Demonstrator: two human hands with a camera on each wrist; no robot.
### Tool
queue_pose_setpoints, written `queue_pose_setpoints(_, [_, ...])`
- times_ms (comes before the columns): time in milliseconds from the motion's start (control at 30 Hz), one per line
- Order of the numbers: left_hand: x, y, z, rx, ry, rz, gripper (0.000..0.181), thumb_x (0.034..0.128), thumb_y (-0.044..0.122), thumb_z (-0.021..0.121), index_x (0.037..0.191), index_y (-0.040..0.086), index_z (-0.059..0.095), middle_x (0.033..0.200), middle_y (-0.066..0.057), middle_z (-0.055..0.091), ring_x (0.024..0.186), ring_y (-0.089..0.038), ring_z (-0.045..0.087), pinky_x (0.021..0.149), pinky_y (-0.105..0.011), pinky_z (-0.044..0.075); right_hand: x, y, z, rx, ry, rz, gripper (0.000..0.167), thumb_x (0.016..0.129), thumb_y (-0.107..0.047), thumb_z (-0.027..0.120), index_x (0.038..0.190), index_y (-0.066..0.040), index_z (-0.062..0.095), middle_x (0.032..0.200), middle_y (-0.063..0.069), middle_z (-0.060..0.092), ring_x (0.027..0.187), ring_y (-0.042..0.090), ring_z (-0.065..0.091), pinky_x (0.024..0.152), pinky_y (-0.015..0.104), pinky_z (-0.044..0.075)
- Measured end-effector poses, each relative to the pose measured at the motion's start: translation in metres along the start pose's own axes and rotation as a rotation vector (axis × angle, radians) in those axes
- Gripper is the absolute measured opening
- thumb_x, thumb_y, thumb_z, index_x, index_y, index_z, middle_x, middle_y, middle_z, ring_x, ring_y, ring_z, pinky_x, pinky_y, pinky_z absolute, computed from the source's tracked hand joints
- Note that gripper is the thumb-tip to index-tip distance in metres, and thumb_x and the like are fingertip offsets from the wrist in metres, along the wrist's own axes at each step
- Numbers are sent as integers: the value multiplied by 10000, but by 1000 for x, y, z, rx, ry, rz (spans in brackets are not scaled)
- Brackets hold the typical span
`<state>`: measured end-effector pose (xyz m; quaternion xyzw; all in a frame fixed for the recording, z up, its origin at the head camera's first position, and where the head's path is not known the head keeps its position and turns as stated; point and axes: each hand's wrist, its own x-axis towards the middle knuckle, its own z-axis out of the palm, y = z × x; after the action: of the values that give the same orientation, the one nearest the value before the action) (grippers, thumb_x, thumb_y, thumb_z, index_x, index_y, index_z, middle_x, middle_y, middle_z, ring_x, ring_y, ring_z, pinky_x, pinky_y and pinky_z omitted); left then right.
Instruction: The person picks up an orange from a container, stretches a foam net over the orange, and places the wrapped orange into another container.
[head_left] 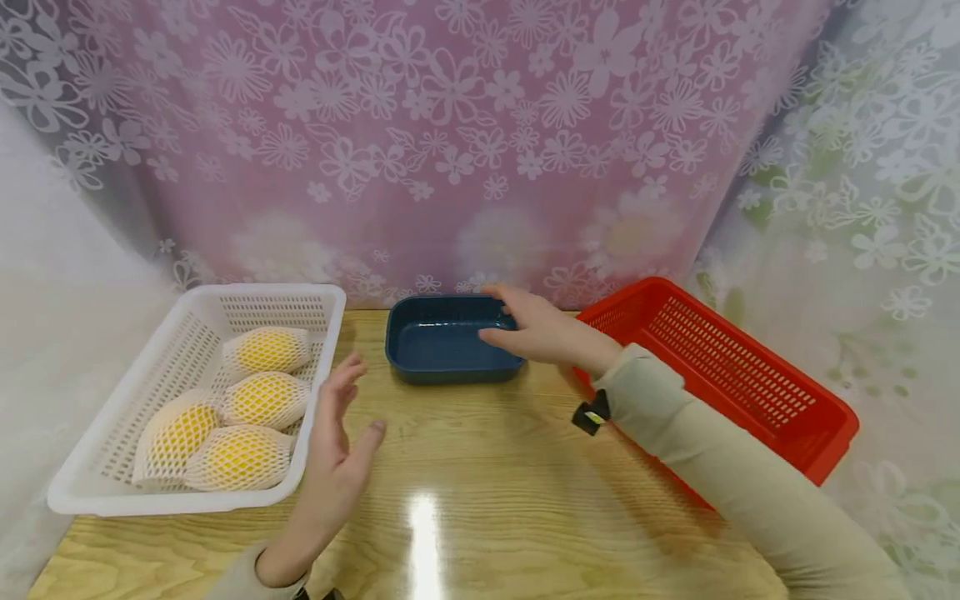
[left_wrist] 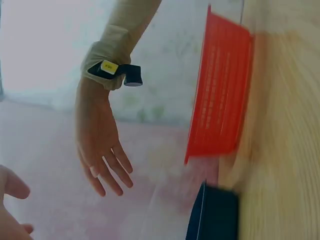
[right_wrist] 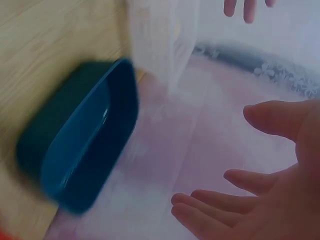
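Observation:
My right hand hovers over the right end of a dark blue rectangular dish, fingers spread. In the right wrist view a gap separates this hand from the dish, and nothing is in its grasp. My left hand is raised beside the right wall of a white plastic basket, its fingers loosely extended and holding nothing. Inside that basket lie several yellow fruits in white foam net sleeves. The dish's inside shows no contents.
A red perforated basket stands at an angle on the right, under my right forearm. Everything rests on a glossy wooden table. A pink floral curtain hangs behind the table's back edge.

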<state>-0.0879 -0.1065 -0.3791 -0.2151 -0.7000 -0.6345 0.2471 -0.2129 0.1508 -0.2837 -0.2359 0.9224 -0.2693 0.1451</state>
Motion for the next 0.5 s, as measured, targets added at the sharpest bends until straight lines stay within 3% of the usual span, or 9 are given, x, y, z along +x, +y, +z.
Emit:
queue_pose_setpoints(100, [5,-1,20,-70,-179,-154,570,877,-146,528,1416,-8,406,1518,-123,371,1373,-267,368,1126,-360,295,-36,28,-16,-79,77,12,720,983,-346,610,1552,-79,258,1576,139,302,1398,343,361,1105,552,319])
queue_pose_setpoints(200, [12,-1,39,-193,-310,-392,514,938,-49,508,1432,37,394,1505,-125,371,1358,-297,393,1086,-439,362,-71,57,-27,-107,152,53,711,984,-340,610,1528,-20,282,1535,212,340,1372,408,366,1095,588,306])
queue_pose_setpoints(267, [16,-2,52,-265,-372,-520,494,955,5,500,1435,36,386,1505,-157,351,1362,-350,392,1071,-495,376,-94,76,-31,-107,192,87,707,986,-345,609,1513,4,293,1512,249,355,1360,447,360,1078,619,302])
queue_pose_setpoints(333, [19,-5,64,-321,-417,-622,497,960,57,497,1442,36,376,1504,-173,338,1354,-370,403,1053,-478,406,-118,97,-34,-101,227,131,732,984,-366,610,1515,13,278,1507,271,345,1348,479,350,1053,651,303])
queue_pose_setpoints(500, [23,-17,91,-474,-480,-813,534,989,164,478,1472,10,312,1505,-228,307,1329,-407,408,1032,-531,421,-171,156,-36,-137,334,212,735,992,-310,602,1491,96,246,1466,373,308,1302,567,307,979,715,286])
